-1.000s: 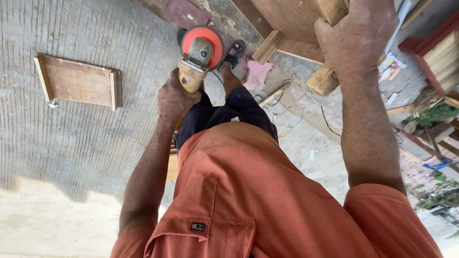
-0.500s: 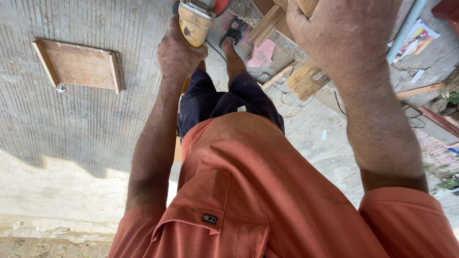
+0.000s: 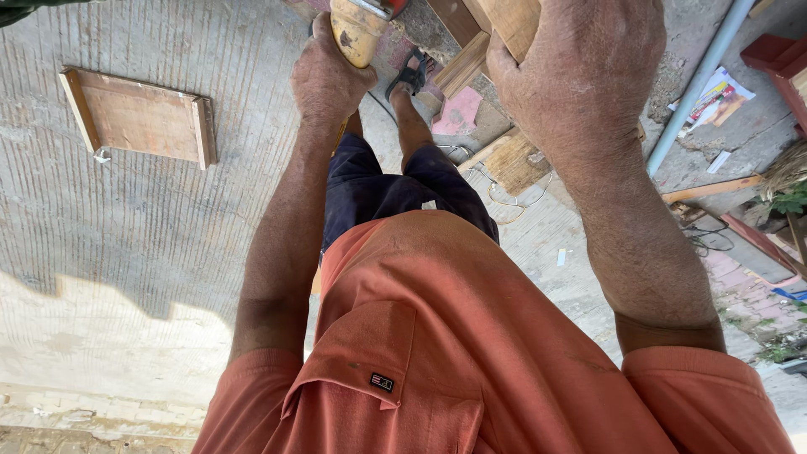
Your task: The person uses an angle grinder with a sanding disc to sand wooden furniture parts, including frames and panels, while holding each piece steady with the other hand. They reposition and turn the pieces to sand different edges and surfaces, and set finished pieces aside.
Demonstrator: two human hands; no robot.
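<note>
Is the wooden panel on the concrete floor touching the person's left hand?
No, the wooden panel lies apart on the floor, while the left hand grips the yellow power tool.

Yellow-bodied power grinder (image 3: 360, 27) and pale wooden piece (image 3: 504, 21), both up at the top edge.
Grinder gripped by its handle, mostly cut off; timber upright-ish, bare grain, clasped from the right.

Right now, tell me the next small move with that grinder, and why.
Probably bring the grinder across to the wooden piece with care. The left hand grips the tool's yellowed body, and the right hand clamps the wood; the two sit apart, and the disc is out of frame.
</note>
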